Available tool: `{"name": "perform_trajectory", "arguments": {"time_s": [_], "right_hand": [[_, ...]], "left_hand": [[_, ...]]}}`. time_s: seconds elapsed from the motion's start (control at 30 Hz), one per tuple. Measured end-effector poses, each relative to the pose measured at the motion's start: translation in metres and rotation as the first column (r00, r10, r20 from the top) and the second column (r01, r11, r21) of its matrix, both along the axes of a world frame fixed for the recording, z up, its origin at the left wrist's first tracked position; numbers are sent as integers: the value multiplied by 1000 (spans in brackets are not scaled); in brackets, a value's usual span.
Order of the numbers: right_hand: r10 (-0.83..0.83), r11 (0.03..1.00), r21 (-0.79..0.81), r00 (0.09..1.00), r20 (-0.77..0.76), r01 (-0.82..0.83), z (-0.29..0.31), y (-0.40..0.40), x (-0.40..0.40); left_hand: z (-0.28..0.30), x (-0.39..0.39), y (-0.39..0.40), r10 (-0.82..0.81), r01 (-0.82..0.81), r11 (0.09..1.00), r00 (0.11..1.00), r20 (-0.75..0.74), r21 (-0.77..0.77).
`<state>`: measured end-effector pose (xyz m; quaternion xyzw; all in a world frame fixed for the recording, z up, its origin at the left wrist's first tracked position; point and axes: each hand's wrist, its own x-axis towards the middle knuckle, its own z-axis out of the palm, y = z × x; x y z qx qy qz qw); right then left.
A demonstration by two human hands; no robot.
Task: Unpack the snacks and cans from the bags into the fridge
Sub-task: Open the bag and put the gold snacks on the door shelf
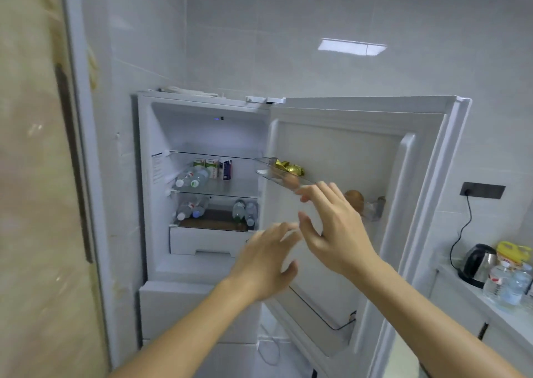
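- White-tiled kitchen; white fridge (202, 193) stands open.
- I see my left hand (266, 259) and right hand (331, 227) empty, fingers spread.
- Clear door shelf (277, 173), just beyond the right fingertips; contact probably absent, blurred.

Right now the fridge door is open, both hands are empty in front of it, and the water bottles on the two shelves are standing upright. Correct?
Not quite. The head view shows the water bottles lying on their sides on both shelves, not upright. The rest holds: the fridge door is open, and the left hand and right hand are both empty in front of it.
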<state>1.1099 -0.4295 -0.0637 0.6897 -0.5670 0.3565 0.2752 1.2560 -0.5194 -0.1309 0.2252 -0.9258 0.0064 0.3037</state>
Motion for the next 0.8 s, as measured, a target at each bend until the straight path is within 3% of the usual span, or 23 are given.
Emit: {"name": "perform_trajectory", "arguments": {"time_s": [0.2,0.4,0.57,0.67,0.8], "right_hand": [[139,951,262,984,112,-164,-24,-103,86],[421,798,433,902,95,-418,-64,-173,204],[706,592,467,702,92,-657,-108,-189,318],[848,423,496,524,80,-759,-126,-179,374],[952,178,512,278,125,-840,-132,-154,427]], "left_hand": [[-16,164,-56,406,-403,903,914,12,146],[-35,312,-37,752,-750,642,656,60,159],[-59,388,24,888,-887,428,449,101,173],[-68,409,67,931,-931,307,337,139,198],[-72,414,127,981,-977,76,109,159,201]]}}
